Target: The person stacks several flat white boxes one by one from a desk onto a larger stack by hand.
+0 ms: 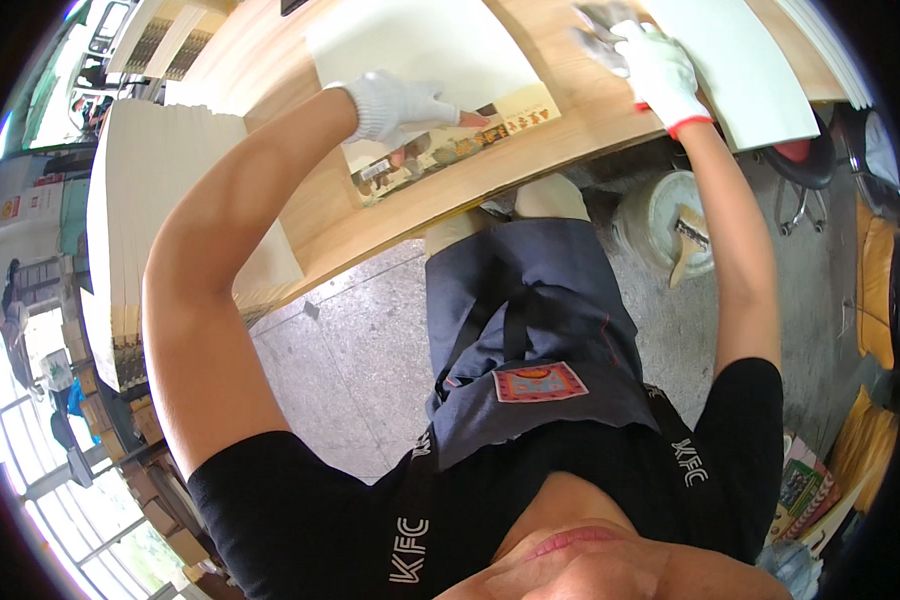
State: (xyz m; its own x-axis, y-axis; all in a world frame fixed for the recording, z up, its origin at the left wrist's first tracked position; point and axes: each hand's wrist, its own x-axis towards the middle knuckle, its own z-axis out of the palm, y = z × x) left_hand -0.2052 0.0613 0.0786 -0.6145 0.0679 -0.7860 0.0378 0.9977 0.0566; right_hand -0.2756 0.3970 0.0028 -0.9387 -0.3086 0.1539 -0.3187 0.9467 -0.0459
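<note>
My left hand (395, 108), in a white knit glove with bare fingertips, lies with its fingers stretched out on a printed cover (460, 140). That cover has brown and yellow pictures along its near edge. Above the printed strip stretches a large white sheet (420, 50). At the right of the table, my right hand (658, 75) wears a white glove with a red cuff. Its fingers are closed on a crumpled grey thing (602, 40), perhaps a cloth; blur hides its exact kind. Close beside that hand lies a long stack of white sheets (735, 70).
A tall stack of paper blocks (160, 200) stands at the table's left, with more bound blocks (170, 40) behind. Below the wooden table (340, 235), on the right, a bucket (660, 215) carries a brush (688, 240). A wheeled chair (805, 165) stands farther right.
</note>
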